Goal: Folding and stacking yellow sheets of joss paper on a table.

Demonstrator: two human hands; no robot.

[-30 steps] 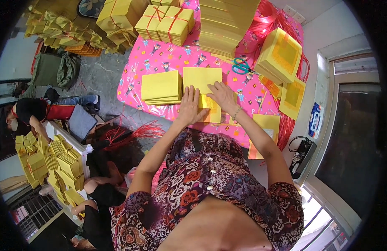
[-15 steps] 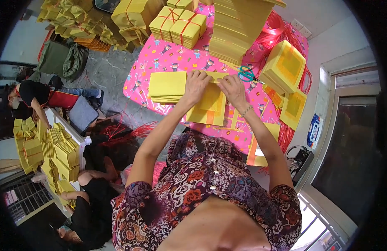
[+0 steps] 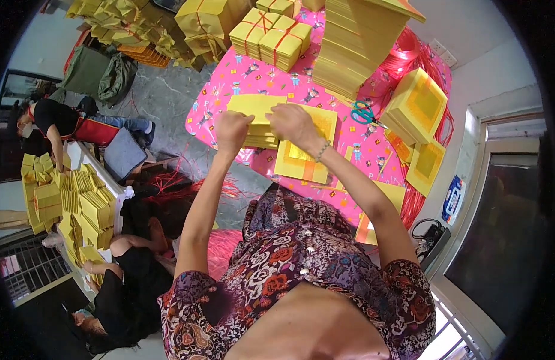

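A folded yellow paper packet [image 3: 259, 105] lies over a small stack of folded yellow packets [image 3: 262, 141] on the pink table. My left hand [image 3: 232, 131] is closed at the packet's left edge, thumb toward it. At its right edge, my right hand [image 3: 295, 127] has its fingers curled on the paper, partly hiding the stack. Flat yellow sheets with a gold square [image 3: 310, 163] lie just right of the stack, under my right wrist. Teal-handled scissors [image 3: 363, 113] rest farther right.
A tall pile of yellow paper [image 3: 355, 51] and tied bundles [image 3: 271, 39] stand at the back of the pink tablecloth [image 3: 205, 108]. More sheets [image 3: 415, 102] and red plastic string [image 3: 403, 54] are on the right. At left, two people work at a table of yellow packets [image 3: 79, 201].
Both hands have moved left with the folded packet, from the flat sheets to the small stack. The whole view has shifted slightly.
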